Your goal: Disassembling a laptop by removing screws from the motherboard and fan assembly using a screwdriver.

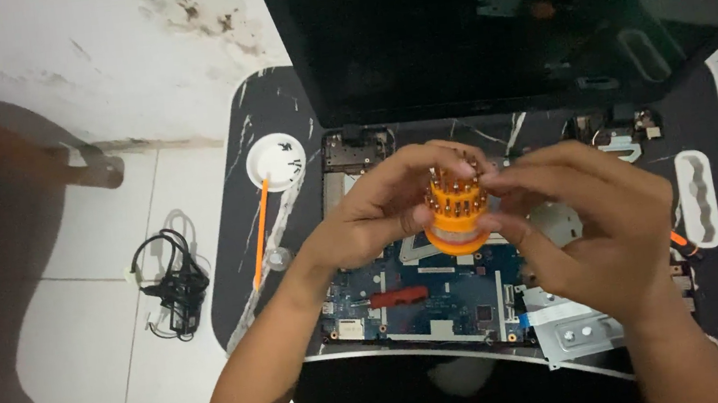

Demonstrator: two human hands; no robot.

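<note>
My left hand [378,213] holds a round orange screwdriver-bit holder [456,213] with several metal bits standing in it. It is raised above an opened laptop whose blue circuit board [440,295] lies exposed. My right hand [588,222] reaches over the holder from the right, with its fingertips pinching at the bits on top. A red-handled tool [397,296] lies on the board below my left wrist.
The laptop's dark screen [492,27] stands open behind. A small white round dish [276,162] and an orange stick [260,232] lie at the left of the black marbled table [250,266]. A white slotted tray [698,197] sits at the right. A black cable and charger [174,287] lie on the tiled floor.
</note>
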